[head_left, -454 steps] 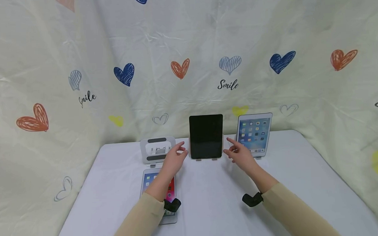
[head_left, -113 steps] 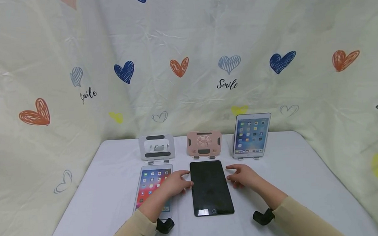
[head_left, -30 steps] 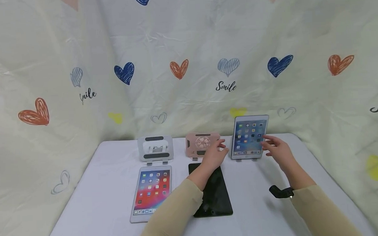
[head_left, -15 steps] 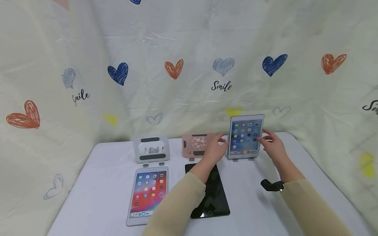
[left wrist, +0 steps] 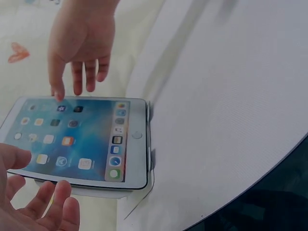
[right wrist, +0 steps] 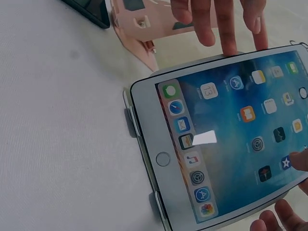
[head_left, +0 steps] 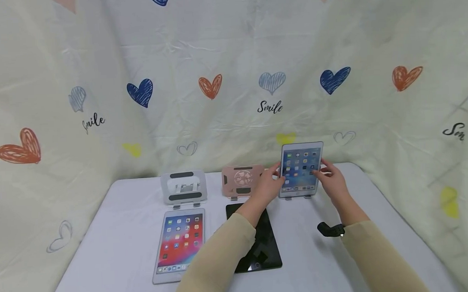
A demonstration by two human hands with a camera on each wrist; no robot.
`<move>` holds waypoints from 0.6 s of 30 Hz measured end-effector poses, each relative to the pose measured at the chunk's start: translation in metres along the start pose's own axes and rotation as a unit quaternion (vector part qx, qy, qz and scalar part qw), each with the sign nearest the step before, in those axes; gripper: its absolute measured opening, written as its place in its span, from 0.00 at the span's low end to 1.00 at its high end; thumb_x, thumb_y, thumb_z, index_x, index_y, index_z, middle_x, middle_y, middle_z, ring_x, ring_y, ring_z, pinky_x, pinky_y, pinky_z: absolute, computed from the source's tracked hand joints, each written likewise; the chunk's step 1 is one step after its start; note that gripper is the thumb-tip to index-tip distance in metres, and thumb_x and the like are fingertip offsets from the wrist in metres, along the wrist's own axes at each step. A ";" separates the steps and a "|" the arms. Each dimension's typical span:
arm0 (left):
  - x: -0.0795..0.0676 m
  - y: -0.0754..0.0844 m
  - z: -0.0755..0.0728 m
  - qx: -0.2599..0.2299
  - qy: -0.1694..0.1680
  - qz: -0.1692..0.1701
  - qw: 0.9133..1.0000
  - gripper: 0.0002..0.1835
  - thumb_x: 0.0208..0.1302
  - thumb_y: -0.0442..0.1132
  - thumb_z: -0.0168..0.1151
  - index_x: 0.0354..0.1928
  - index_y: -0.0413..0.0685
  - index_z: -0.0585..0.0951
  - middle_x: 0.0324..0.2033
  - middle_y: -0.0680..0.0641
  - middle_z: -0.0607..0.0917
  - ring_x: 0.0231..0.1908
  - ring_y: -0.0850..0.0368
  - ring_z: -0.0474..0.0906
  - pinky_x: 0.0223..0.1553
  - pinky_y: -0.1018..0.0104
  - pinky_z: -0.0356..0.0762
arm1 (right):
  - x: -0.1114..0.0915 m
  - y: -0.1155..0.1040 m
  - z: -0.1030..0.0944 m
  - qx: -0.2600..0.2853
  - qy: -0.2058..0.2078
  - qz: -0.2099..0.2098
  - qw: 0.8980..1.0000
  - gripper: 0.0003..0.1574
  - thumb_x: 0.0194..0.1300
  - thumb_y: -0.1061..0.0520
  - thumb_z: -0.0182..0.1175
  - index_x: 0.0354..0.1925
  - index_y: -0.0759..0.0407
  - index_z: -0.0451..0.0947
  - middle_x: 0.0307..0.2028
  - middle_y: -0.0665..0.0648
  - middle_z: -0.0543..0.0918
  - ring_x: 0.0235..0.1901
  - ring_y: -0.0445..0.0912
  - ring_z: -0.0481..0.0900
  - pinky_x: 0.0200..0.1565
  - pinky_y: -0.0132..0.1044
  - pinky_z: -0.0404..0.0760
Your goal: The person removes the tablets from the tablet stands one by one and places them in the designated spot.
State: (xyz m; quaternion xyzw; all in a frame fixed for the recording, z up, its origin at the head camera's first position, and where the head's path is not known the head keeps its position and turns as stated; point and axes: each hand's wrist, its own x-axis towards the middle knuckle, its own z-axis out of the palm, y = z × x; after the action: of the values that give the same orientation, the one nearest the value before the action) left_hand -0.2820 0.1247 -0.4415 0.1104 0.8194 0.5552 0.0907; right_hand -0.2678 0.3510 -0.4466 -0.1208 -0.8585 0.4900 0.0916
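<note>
A white tablet (head_left: 300,169) with a lit blue screen leans upright on a stand at the back right, the stand's clips showing under its lower edge. My left hand (head_left: 267,188) holds its left edge, thumb at the front. On the opposite edge my right hand (head_left: 333,184) pinches it, the thumb (right wrist: 301,161) over the screen and the other fingers at the edge and behind. Left of this tablet stands a pink tablet stand (head_left: 243,180) with nothing on it. In front of that, a black tablet (head_left: 269,248) lies flat, partly covered by my left sleeve.
A grey-white tablet stand (head_left: 186,195) is at the back left. Before it a white tablet (head_left: 183,238) with a red and blue screen lies flat. A curtain (head_left: 233,120) printed with hearts hangs behind the white table (head_left: 110,253).
The black tablet went from the pink stand to lying flat on the table. Both hands then moved right to the white tablet and closed in on its edges. The view has shifted slightly.
</note>
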 end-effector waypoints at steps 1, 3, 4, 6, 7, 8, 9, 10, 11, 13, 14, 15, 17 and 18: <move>0.000 0.000 0.000 -0.001 0.000 0.005 1.000 0.30 0.72 0.46 0.59 0.72 0.78 0.64 0.56 0.54 0.78 0.31 0.61 0.77 0.29 0.61 0.74 | 0.000 0.000 0.000 0.002 -0.001 -0.002 1.000 0.42 0.74 0.46 0.55 0.78 0.50 0.51 0.64 0.70 0.65 0.57 0.58 0.68 0.48 0.45 0.71; -0.001 -0.001 0.000 0.000 0.002 0.015 1.000 0.31 0.72 0.46 0.59 0.73 0.76 0.64 0.57 0.53 0.78 0.33 0.62 0.77 0.30 0.62 0.75 | 0.000 0.001 0.001 0.004 -0.001 -0.006 1.000 0.42 0.74 0.46 0.55 0.78 0.50 0.51 0.64 0.70 0.65 0.58 0.59 0.68 0.49 0.47 0.71; -0.001 -0.001 0.000 -0.001 0.003 0.018 1.000 0.31 0.72 0.45 0.59 0.73 0.75 0.64 0.56 0.53 0.78 0.33 0.61 0.77 0.30 0.61 0.75 | 0.001 0.002 0.002 0.004 -0.002 -0.009 1.000 0.42 0.74 0.47 0.55 0.78 0.50 0.51 0.64 0.70 0.65 0.58 0.60 0.68 0.50 0.47 0.71; -0.001 -0.001 -0.001 0.003 0.007 0.020 1.000 0.30 0.72 0.45 0.59 0.73 0.74 0.64 0.56 0.53 0.79 0.34 0.62 0.77 0.30 0.62 0.76 | 0.001 0.004 0.002 0.002 -0.001 -0.016 1.000 0.42 0.74 0.47 0.55 0.78 0.50 0.51 0.65 0.70 0.64 0.59 0.60 0.67 0.50 0.48 0.71; -0.001 -0.001 0.000 0.005 0.008 0.020 1.000 0.30 0.72 0.45 0.59 0.73 0.74 0.65 0.55 0.54 0.79 0.35 0.63 0.77 0.30 0.62 0.76 | 0.002 0.006 0.002 0.001 0.000 -0.019 1.000 0.41 0.74 0.47 0.54 0.78 0.50 0.51 0.65 0.70 0.64 0.60 0.61 0.67 0.50 0.48 0.72; 0.000 -0.001 0.000 0.007 0.010 0.019 1.000 0.30 0.72 0.45 0.59 0.72 0.74 0.65 0.55 0.54 0.79 0.36 0.63 0.77 0.30 0.62 0.76 | 0.003 0.008 0.002 0.001 0.001 -0.021 1.000 0.41 0.75 0.47 0.54 0.78 0.50 0.51 0.65 0.70 0.64 0.60 0.61 0.66 0.50 0.49 0.72; 0.000 -0.002 0.000 0.009 0.011 0.019 1.000 0.30 0.72 0.45 0.59 0.72 0.73 0.66 0.54 0.55 0.79 0.36 0.63 0.77 0.30 0.63 0.76 | 0.003 0.009 0.002 0.002 0.003 -0.023 1.000 0.40 0.75 0.48 0.53 0.78 0.51 0.52 0.65 0.70 0.64 0.61 0.61 0.66 0.50 0.49 0.72; 0.000 -0.002 0.000 0.010 0.012 0.018 1.000 0.30 0.72 0.44 0.59 0.72 0.73 0.66 0.54 0.55 0.79 0.36 0.63 0.77 0.30 0.63 0.77 | 0.003 0.011 0.003 0.003 0.007 -0.027 1.000 0.40 0.75 0.49 0.53 0.78 0.51 0.52 0.65 0.70 0.64 0.61 0.61 0.66 0.50 0.48 0.72; 0.001 -0.002 0.001 0.011 0.014 0.019 1.000 0.30 0.72 0.44 0.60 0.72 0.72 0.66 0.53 0.55 0.79 0.36 0.64 0.77 0.30 0.63 0.77 | 0.003 0.013 0.003 0.004 0.012 -0.030 0.999 0.39 0.75 0.50 0.52 0.78 0.51 0.53 0.65 0.69 0.64 0.61 0.61 0.66 0.50 0.48 0.72; 0.002 -0.003 0.002 0.009 0.015 0.023 1.000 0.30 0.72 0.43 0.60 0.72 0.72 0.66 0.51 0.56 0.79 0.35 0.64 0.77 0.29 0.63 0.77 | 0.004 0.017 0.004 0.006 0.025 -0.038 0.999 0.37 0.76 0.52 0.51 0.77 0.52 0.54 0.65 0.68 0.65 0.61 0.61 0.66 0.51 0.48 0.72; 0.002 -0.004 0.002 0.009 0.016 0.026 0.999 0.30 0.72 0.42 0.60 0.72 0.72 0.67 0.50 0.56 0.79 0.34 0.64 0.77 0.29 0.63 0.77 | 0.004 0.019 0.004 0.004 0.033 -0.043 0.998 0.36 0.76 0.54 0.51 0.77 0.52 0.55 0.65 0.68 0.65 0.61 0.60 0.67 0.51 0.47 0.72; 0.002 -0.004 0.003 0.011 0.018 0.029 0.999 0.30 0.72 0.42 0.60 0.72 0.72 0.67 0.50 0.56 0.79 0.34 0.64 0.77 0.28 0.63 0.77 | 0.004 0.020 0.005 0.003 0.040 -0.049 0.998 0.35 0.76 0.54 0.50 0.76 0.52 0.56 0.65 0.67 0.66 0.61 0.60 0.67 0.51 0.47 0.72; 0.002 -0.006 0.004 0.015 0.027 0.036 0.999 0.29 0.72 0.41 0.60 0.71 0.73 0.68 0.48 0.57 0.80 0.33 0.65 0.76 0.27 0.64 0.76 | 0.005 0.023 0.005 0.000 0.053 -0.057 0.997 0.33 0.76 0.55 0.49 0.76 0.51 0.59 0.64 0.66 0.67 0.61 0.59 0.68 0.52 0.46 0.71; 0.002 -0.008 0.005 0.022 0.035 0.042 0.998 0.29 0.72 0.41 0.59 0.71 0.73 0.68 0.48 0.58 0.80 0.32 0.65 0.76 0.26 0.65 0.76 | 0.005 0.024 0.005 0.000 0.061 -0.061 0.996 0.32 0.76 0.55 0.49 0.75 0.51 0.60 0.63 0.65 0.68 0.60 0.58 0.68 0.52 0.46 0.70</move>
State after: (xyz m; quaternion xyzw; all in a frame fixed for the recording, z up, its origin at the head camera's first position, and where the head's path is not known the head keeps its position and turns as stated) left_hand -0.2827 0.1267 -0.4503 0.1270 0.8285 0.5442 0.0366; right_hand -0.2715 0.3603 -0.4702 -0.0978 -0.8571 0.4750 0.1736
